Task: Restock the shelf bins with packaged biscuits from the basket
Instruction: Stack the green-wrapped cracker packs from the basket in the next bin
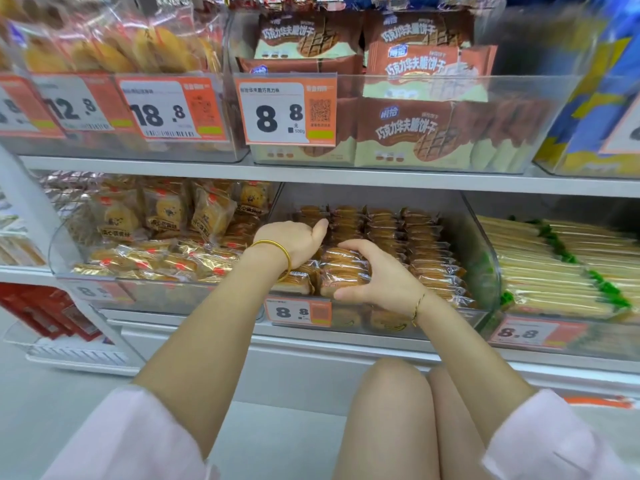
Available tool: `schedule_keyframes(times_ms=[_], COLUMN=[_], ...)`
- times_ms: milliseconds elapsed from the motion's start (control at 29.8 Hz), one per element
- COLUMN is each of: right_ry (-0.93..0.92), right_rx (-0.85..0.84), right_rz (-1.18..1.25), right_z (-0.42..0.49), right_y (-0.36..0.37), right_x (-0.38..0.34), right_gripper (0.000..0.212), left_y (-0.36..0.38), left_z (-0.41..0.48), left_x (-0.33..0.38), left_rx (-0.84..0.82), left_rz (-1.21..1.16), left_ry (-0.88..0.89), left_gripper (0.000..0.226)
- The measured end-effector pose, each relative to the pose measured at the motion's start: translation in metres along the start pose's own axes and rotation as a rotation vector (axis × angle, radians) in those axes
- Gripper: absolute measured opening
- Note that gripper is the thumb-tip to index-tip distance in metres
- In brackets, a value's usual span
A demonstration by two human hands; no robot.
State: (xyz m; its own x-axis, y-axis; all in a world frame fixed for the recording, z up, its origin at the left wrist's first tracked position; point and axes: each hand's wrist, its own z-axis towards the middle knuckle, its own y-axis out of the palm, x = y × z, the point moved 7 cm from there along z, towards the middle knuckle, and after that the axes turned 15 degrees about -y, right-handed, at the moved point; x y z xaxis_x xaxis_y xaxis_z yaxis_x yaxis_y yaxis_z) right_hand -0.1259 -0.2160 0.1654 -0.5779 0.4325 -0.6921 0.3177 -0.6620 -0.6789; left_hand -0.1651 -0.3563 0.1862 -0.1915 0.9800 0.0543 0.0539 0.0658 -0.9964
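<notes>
She is crouched at the lower shelf with both hands inside the clear bin (485, 258) that carries the 8.8 price tag (299, 311). Her right hand (381, 277) clamps a stack of biscuit packets (341, 268) at the front of that bin, thumb on the near end and fingers over the far end. Her left hand (294, 242) sits at the bin's left side with its fingers tucked down among the wrappers. I cannot tell whether it grips one or only holds them back. The basket is out of sight.

To my eye she is seating this stack into the front row. The squeeze should stay even on both ends so the packets stand on edge and none pops out of the middle. It would help to lower the stack straight down, square with the filled rows (398, 230) at the back of the bin. The left hand can brace the neighbouring column so it doesn't lean into the gap. Release only once the stack rests on the packets below.
</notes>
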Motion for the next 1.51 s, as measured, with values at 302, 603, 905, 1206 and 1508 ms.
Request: schedule_keyframes(times_ms=[302,603,905,1206,1508], right_ry=[-0.019,0.002,0.040,0.045,0.130], right_rx=[0.045,-0.021,0.305,0.473,0.515], right_rz=[0.033,-0.052,0.163,-0.047,0.202], right_z=[0.000,0.003,-0.015,-0.001,-0.012], right_y=[0.002,0.002,-0.009,0.012,0.001], right_x=[-0.004,-0.002,0.008,-0.007,0.003], right_gripper=[0.079,0.090,0.055,0.022,0.038], left_y=[0.007,0.001,0.001,0.007,-0.002], left_z=[-0.026,-0.035,-0.041,-0.043,-0.051], left_x=[-0.010,-0.013,-0.012,-0.013,-0.008], left_rx=[0.137,0.218,0.205,0.283,0.293], left_rz=[-0.058,-0.088,-0.157,-0.167,-0.236], left_ry=[0.048,0.031,0.029,-0.002,0.002], left_gripper=[0.049,0.045,0.044,0.054,0.049])
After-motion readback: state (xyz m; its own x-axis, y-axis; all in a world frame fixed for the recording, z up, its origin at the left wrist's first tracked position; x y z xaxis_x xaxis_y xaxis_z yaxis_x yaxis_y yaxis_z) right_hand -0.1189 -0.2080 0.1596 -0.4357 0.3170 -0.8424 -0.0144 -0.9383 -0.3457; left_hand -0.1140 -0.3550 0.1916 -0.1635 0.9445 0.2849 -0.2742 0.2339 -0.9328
